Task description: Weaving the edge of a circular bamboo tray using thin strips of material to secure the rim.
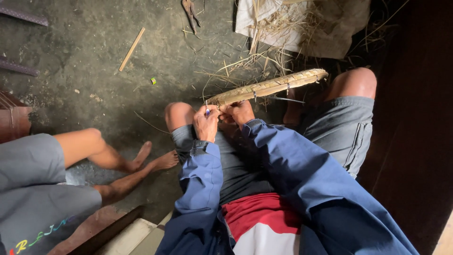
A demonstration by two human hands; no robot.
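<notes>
Centre frame: left hand (206,123) is closed around a small blue-tipped tool (207,110), its tip at the near edge of the tray (269,86); right hand (239,112) pinches that same edge, fingers curled shut. The woven bamboo tray is seen edge-on, slanting up to the right above the knees. Pliers (190,11), a stick (131,49) and loose strips (264,42) lie on the floor (85,71), upper frame; another person's bare feet (155,158) at left.

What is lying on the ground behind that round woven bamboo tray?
Behind the round woven bamboo tray lie loose dry straw strips and a pale cloth sack. The tray's rim covers the floor directly beneath it.
</notes>
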